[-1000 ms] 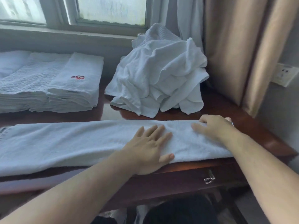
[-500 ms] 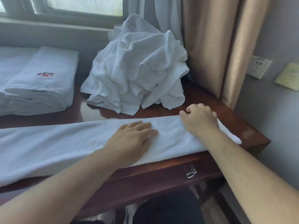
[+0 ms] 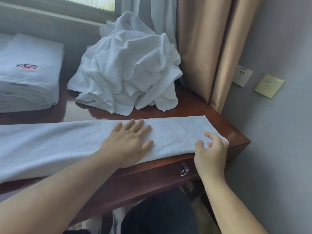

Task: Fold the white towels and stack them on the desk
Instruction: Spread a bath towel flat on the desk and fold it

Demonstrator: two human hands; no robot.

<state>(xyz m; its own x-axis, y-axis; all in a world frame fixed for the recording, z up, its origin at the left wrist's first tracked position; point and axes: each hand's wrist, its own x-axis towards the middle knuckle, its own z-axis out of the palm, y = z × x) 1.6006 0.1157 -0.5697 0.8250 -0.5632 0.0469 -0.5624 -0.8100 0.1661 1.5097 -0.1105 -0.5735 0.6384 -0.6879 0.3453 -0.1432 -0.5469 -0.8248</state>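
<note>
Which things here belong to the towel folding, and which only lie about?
Job: long towel, unfolded heap, folded stack, desk, left hand, right hand.
Lying about: curtain, wall socket, drawer handle.

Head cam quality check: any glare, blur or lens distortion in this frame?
Head view: soft daylight from the window, no hard shadows; a pale reflection sheens the desk beside the crumpled towel pile; wide-angle stretch tilts the curtain and wall socket; slight softness overall, both hands and the long towel readable.
</note>
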